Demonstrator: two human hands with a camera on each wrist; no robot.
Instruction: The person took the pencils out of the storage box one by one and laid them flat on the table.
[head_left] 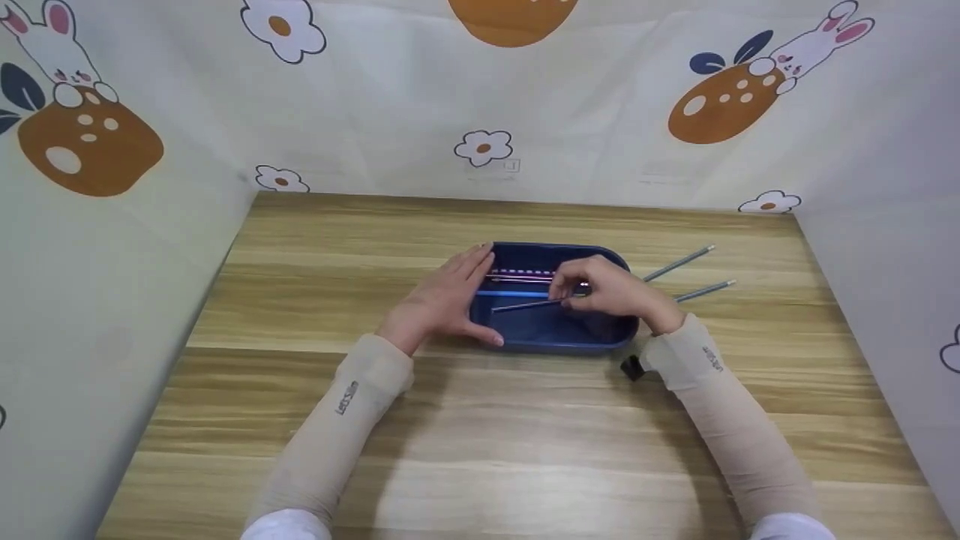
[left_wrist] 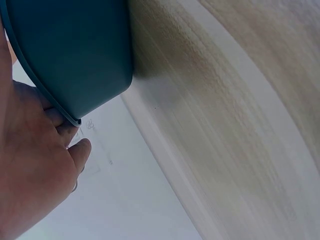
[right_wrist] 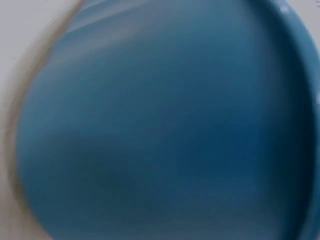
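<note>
A dark blue plastic box (head_left: 555,348) with rounded ends stands on the table. My left hand (head_left: 450,296) rests against its left end, fingers straight along the rim and thumb spread at the near corner. In the left wrist view, fingertips (left_wrist: 67,132) touch the box rim. Over the box's inside, my right hand (head_left: 600,285) pinches a thin dark pencil (head_left: 525,305) between thumb and fingers, its far end pointing left. Behind it in the box lie a bright blue pencil (head_left: 510,294), a purple pencil (head_left: 517,279) and a purple-and-white patterned one (head_left: 517,271).
Two grey-blue pencils (head_left: 681,262) lie on the wooden table (head_left: 300,300) right of the box, partly hidden by the right hand. A small black object (head_left: 632,367) shows beside the right cuff. Patterned cloth walls (head_left: 390,97) enclose the table's back and sides.
</note>
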